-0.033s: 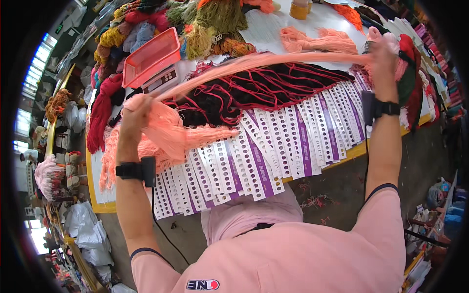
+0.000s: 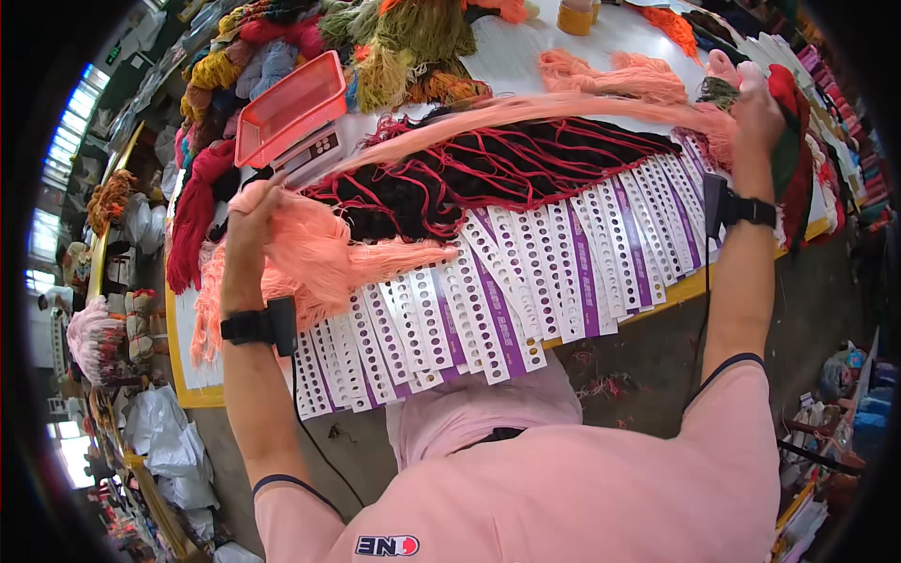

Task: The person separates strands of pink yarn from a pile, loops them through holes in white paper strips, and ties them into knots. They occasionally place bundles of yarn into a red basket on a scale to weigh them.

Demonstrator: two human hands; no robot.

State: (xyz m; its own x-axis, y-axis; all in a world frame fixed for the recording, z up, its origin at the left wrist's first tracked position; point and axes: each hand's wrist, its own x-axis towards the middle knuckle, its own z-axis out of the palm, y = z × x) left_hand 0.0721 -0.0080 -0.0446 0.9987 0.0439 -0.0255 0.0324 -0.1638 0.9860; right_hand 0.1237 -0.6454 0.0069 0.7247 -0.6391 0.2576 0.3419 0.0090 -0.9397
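Note:
A long hank of peach yarn (image 2: 526, 111) stretches in an arc across the table between my two hands, blurred by motion. My left hand (image 2: 255, 208) is closed around its left end, over a loose peach bundle (image 2: 314, 253) that spills onto the table. At the far right my right hand (image 2: 758, 120) is closed on the other end, though its fingers are partly smeared. Under the hank lie black yarn skeins with pinkish-red strands (image 2: 526, 169). Below these, white and purple cards with rows of punched holes (image 2: 507, 310) overlap along the near table edge.
A red tray (image 2: 293, 108) rests on a scale (image 2: 314, 152) at the back left. Coloured yarn piles (image 2: 221, 70) and olive yarn (image 2: 404, 47) crowd the far side. Another peach hank (image 2: 615, 77) and a yellowish roll (image 2: 574, 17) lie at the back. Red and green skeins (image 2: 788, 113) hang at right.
My right hand has shifted slightly right and down. The stretched peach hank has moved a little away from me and looks more smeared. My left hand has barely moved.

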